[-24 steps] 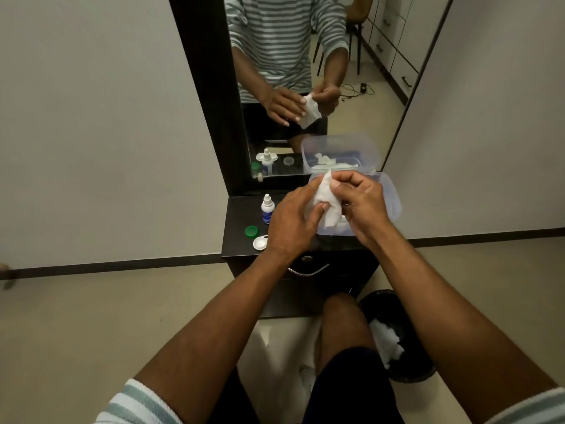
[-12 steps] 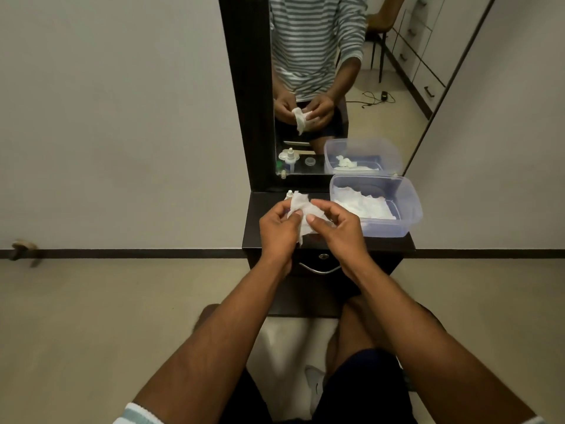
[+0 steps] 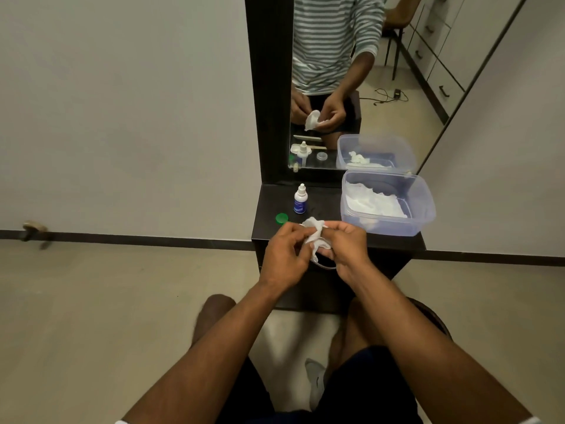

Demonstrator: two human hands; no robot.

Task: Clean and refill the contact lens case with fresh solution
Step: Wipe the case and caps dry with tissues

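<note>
Both hands — left hand [image 3: 282, 255] and right hand [image 3: 345, 252] — pinch one white tissue [image 3: 315, 232]; the lens case is probably hidden inside. Green cap [image 3: 281, 218] at 10 o'clock, solution bottle [image 3: 300, 201] at 11. Judged risk: the case slips from the wet tissue and falls to the floor.

— Where do we find the small white dropper bottle [image 3: 300, 199]?
— We see it on the dark cabinet top [image 3: 324, 206], behind the round green cap [image 3: 281, 218], left of the clear plastic tub [image 3: 388, 203].
</note>
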